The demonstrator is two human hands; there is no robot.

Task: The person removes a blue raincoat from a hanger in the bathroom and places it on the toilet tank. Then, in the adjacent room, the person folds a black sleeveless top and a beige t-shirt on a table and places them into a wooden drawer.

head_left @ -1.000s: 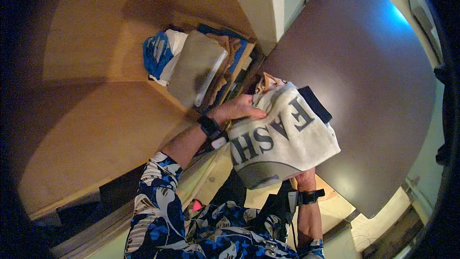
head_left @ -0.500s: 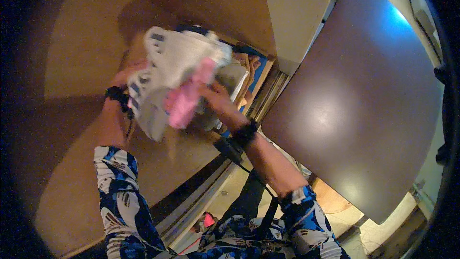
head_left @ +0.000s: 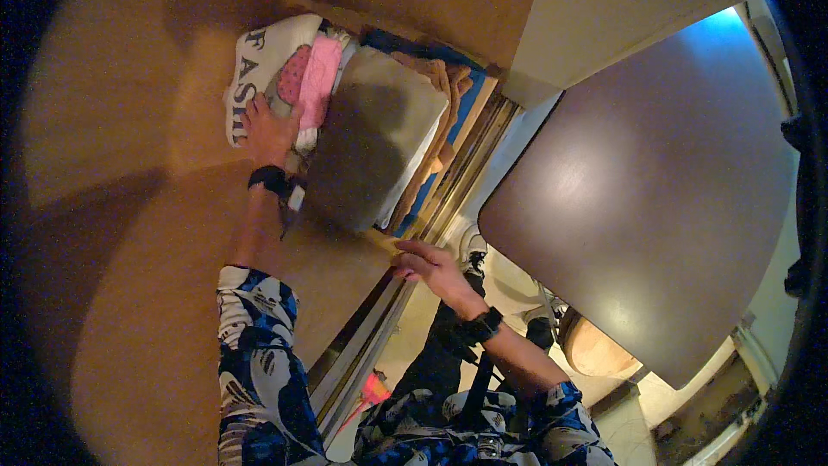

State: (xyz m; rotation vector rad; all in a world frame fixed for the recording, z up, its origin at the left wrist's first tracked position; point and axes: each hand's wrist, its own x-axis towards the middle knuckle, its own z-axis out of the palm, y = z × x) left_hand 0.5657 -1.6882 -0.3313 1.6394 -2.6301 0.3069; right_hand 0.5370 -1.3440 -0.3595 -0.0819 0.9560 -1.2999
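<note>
My left hand (head_left: pixel 272 134) lies with its fingers spread on a folded white cloth item (head_left: pixel 267 43) with dark printed letters. Its fingers are beside a pink folded cloth (head_left: pixel 321 78) and a pink strawberry-like print. To the right, against these, lies a stack of folded cloths with a grey piece (head_left: pixel 371 112) on top and brown cloth edges (head_left: pixel 448 91) showing. My right hand (head_left: pixel 431 272) is at the stack's near corner. Its fingertips are bent together at a small yellow edge (head_left: pixel 384 242); what they pinch is too small to make out.
The stack sits on a brown wooden shelf surface (head_left: pixel 129 233), over a blue layer (head_left: pixel 472 103) next to a rail (head_left: pixel 470 177). A dark brown tabletop (head_left: pixel 638 181) stands at the right, a round wooden seat (head_left: pixel 599 349) below it. A reddish-pink thing (head_left: pixel 375 388) lies low near the rail.
The white item and pink cloth, earlier held up in both hands, now rest left of the stack. My right hand has left the pink cloth and moved nearer, to the stack's corner.
</note>
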